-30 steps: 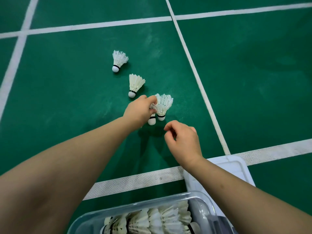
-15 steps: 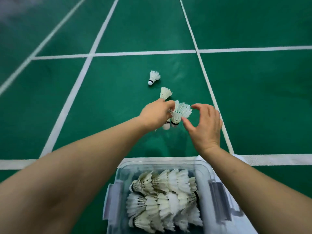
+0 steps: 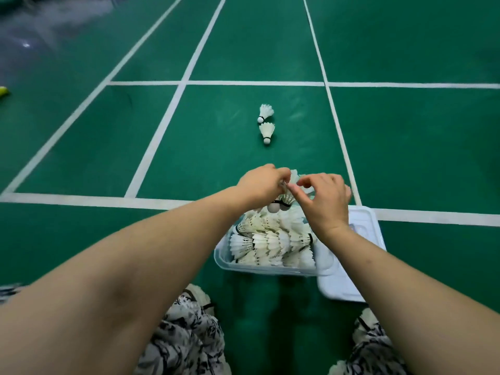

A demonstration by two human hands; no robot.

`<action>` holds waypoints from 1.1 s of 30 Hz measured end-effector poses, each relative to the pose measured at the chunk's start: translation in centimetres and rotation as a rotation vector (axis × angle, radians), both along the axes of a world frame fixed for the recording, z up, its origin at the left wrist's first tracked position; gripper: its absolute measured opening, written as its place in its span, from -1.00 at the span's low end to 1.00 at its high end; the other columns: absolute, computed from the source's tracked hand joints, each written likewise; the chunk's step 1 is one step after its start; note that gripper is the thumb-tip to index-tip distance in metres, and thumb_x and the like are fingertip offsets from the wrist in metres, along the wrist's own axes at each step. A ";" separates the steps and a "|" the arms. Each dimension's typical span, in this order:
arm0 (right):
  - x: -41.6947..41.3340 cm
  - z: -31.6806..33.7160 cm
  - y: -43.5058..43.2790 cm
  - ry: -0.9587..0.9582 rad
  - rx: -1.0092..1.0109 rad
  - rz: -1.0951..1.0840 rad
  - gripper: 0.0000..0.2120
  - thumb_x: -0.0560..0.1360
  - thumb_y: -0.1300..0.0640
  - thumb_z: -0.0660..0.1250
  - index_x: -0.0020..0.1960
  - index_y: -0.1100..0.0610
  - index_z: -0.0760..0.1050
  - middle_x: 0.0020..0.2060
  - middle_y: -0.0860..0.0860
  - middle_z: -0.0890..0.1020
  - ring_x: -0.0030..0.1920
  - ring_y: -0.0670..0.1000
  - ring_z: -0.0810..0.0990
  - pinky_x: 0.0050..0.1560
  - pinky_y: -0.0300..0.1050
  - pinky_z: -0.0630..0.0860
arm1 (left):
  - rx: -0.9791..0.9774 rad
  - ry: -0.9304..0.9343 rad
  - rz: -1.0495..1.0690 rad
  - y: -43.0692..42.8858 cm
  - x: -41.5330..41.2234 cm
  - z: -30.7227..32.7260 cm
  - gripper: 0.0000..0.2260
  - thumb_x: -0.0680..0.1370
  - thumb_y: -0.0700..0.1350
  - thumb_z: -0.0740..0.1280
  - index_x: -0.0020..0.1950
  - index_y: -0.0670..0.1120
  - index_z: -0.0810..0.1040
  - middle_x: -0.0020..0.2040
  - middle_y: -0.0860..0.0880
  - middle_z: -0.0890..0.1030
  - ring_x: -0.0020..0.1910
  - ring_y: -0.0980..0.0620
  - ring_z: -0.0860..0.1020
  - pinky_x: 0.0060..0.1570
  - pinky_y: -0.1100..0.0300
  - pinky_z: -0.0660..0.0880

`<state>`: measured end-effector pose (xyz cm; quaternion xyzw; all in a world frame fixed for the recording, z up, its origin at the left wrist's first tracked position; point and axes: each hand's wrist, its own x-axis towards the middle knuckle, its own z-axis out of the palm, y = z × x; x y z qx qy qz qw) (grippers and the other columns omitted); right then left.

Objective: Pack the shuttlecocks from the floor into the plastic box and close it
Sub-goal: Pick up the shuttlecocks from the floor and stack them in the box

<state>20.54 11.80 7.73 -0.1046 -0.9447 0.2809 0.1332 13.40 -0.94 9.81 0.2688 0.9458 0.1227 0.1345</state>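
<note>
The held shuttlecocks, a pair with rounded white cork bases and black bands, hang base-down over the far end of the clear plastic box. The box is packed with ribbed white feather skirts. The left hand pinches the pair's feathers, and the right hand pinches them between thumb and forefinger. Both hands hide most of the skirts. Two loose shuttlecocks lie beyond on the matte green floor. The right forearm partly covers the white lid.

Between left hand and right hand: held shuttlecocks. Just below the hands, plastic box, packed shuttlecocks inside. Lid on the floor under the right wrist. Well beyond the hands, loose shuttlecocks, one behind the other.
</note>
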 end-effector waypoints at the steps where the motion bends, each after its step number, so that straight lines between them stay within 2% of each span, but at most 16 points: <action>1: 0.8 -0.3 -0.4 -0.012 -0.012 0.011 -0.68 0.47 -0.20 0.27 -0.05 0.03 0.58 -0.01 -0.06 0.62 0.15 0.06 0.40 0.11 -0.07 0.15 | 0.002 -0.006 0.002 -0.3 0.7 -0.3 -0.81 0.56 -0.04 0.20 0.12 -0.06 0.46 0.02 -0.15 0.48 0.02 -0.17 0.50 -0.07 0.07 0.41; 4: 2.6 -1.1 -1.7 -0.060 -0.055 0.054 -0.71 0.48 -0.19 0.26 -0.08 0.01 0.59 -0.09 -0.06 0.64 0.09 0.05 0.45 0.11 -0.06 0.22 | -0.027 -0.019 -0.027 -1.2 2.5 -1.3 -0.85 0.56 -0.07 0.19 0.08 -0.05 0.47 -0.09 -0.08 0.41 -0.03 -0.17 0.51 -0.14 0.10 0.36; 8: 3.9 -2.3 -2.9 -0.167 -0.008 0.086 -0.78 0.52 -0.11 0.25 -0.11 -0.01 0.58 -0.13 -0.02 0.66 0.02 0.08 0.51 0.06 -0.04 0.27 | -0.083 -0.023 -0.044 -2.2 3.7 -2.4 -0.86 0.55 -0.07 0.18 0.07 -0.02 0.47 -0.11 -0.05 0.39 -0.05 -0.15 0.50 -0.19 0.12 0.33; 12: 4.7 -3.1 -2.9 -0.184 -0.105 0.023 -0.85 0.53 0.03 0.25 -0.09 0.06 0.56 -0.14 0.03 0.66 -0.06 0.11 0.57 0.04 -0.01 0.44 | -0.089 -0.017 -0.053 -2.7 3.7 -2.7 -0.71 0.55 -0.12 0.21 0.27 0.07 0.38 0.00 -0.10 0.46 -0.04 -0.14 0.51 -0.11 0.06 0.45; 16: 5.1 -4.0 -2.9 -0.290 -0.237 0.012 -0.86 0.54 0.06 0.24 -0.06 0.10 0.52 -0.14 0.05 0.63 -0.10 0.11 0.54 -0.11 -0.10 0.39 | -0.160 0.029 -0.054 -3.8 3.3 -3.5 -0.56 0.55 -0.18 0.17 0.39 0.11 0.22 0.07 -0.12 0.49 -0.03 -0.18 0.54 -0.05 -0.05 0.53; 19: 4.9 -4.9 -3.1 -0.372 -0.319 0.054 -0.91 0.52 0.08 0.27 -0.15 0.05 0.45 -0.18 0.02 0.58 -0.11 0.09 0.51 -0.07 -0.10 0.40 | -0.180 0.054 -0.026 -4.6 2.8 -3.9 -0.56 0.55 -0.22 0.13 0.40 0.06 0.20 0.07 -0.14 0.49 -0.03 -0.20 0.54 -0.09 -0.03 0.52; 23: 4.5 -6.2 -4.0 -0.507 -0.313 0.144 -0.80 0.49 0.09 0.30 -0.31 0.00 0.39 -0.20 0.06 0.62 -0.09 0.13 0.57 -0.01 -0.05 0.47 | -0.158 0.049 0.000 -4.7 2.8 -4.6 -0.54 0.53 -0.24 0.11 0.40 0.04 0.21 0.09 -0.14 0.51 0.00 -0.19 0.54 -0.08 -0.04 0.52; 26: 4.1 -6.9 -4.7 -0.586 -0.375 0.195 -0.77 0.47 0.13 0.31 -0.35 0.00 0.40 -0.28 0.05 0.62 -0.13 0.13 0.64 0.00 -0.06 0.49 | -0.124 -0.008 -0.018 -4.6 2.7 -5.4 -0.50 0.50 -0.26 0.12 0.42 0.06 0.21 0.13 -0.12 0.52 0.04 -0.17 0.54 -0.03 -0.08 0.52; 30: 3.4 -8.0 -5.2 -0.720 -0.397 0.278 -0.78 0.46 0.15 0.35 -0.35 0.00 0.45 -0.39 -0.02 0.58 -0.24 0.04 0.56 -0.14 -0.12 0.45 | -0.113 -0.043 -0.034 -4.7 2.4 -6.0 -0.50 0.50 -0.25 0.16 0.42 0.04 0.24 0.14 -0.11 0.51 0.07 -0.14 0.51 -0.06 0.05 0.45; 33: 3.0 -8.5 -5.5 -0.780 -0.437 0.299 -0.80 0.46 0.19 0.36 -0.31 0.01 0.48 -0.36 -0.03 0.56 -0.27 -0.01 0.49 -0.22 -0.20 0.40 | -0.103 -0.098 -0.031 -5.2 2.2 -6.6 -0.50 0.49 -0.21 0.23 0.41 0.04 0.24 0.15 -0.10 0.50 0.09 -0.11 0.50 -0.06 0.08 0.43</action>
